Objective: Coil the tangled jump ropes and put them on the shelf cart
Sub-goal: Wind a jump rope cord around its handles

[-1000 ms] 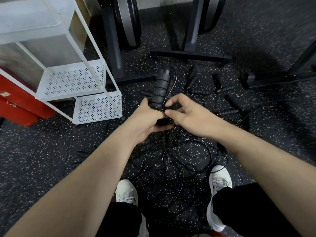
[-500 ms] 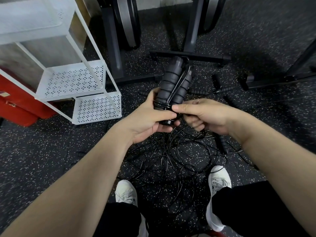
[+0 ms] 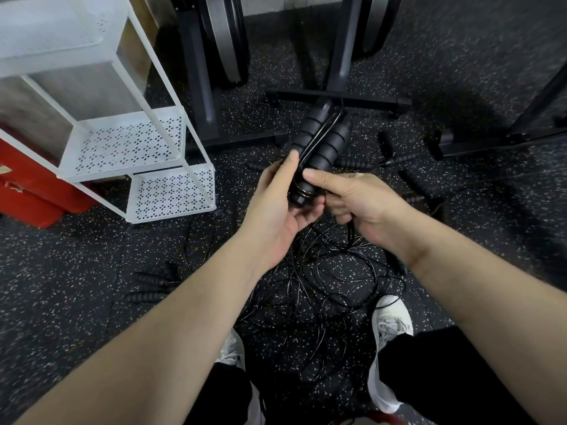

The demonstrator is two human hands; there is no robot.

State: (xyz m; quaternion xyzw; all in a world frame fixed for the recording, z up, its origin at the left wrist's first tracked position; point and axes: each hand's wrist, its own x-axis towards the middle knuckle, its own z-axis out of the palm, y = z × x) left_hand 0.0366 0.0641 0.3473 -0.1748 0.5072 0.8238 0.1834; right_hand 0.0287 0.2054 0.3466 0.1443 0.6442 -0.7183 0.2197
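Two black ribbed jump rope handles (image 3: 322, 142) stand side by side, pointing up and away, with black cord wound around their lower ends. My left hand (image 3: 276, 210) grips the base of the pair from the left. My right hand (image 3: 349, 197) pinches the wound cord with thumb and forefinger from the right. A tangle of thin black ropes (image 3: 325, 277) lies on the floor below my hands, between my white shoes. The white shelf cart (image 3: 129, 142) with perforated trays stands at the left.
More black handles lie loose on the speckled floor at right (image 3: 411, 179) and lower left (image 3: 150, 286). Black machine frames (image 3: 337, 96) stand behind. A red box (image 3: 27, 191) sits behind the cart.
The handle pair has been raised and tilted farther away. My right hand shifted from the front of the handles to pinching the wrapped cord at their base.
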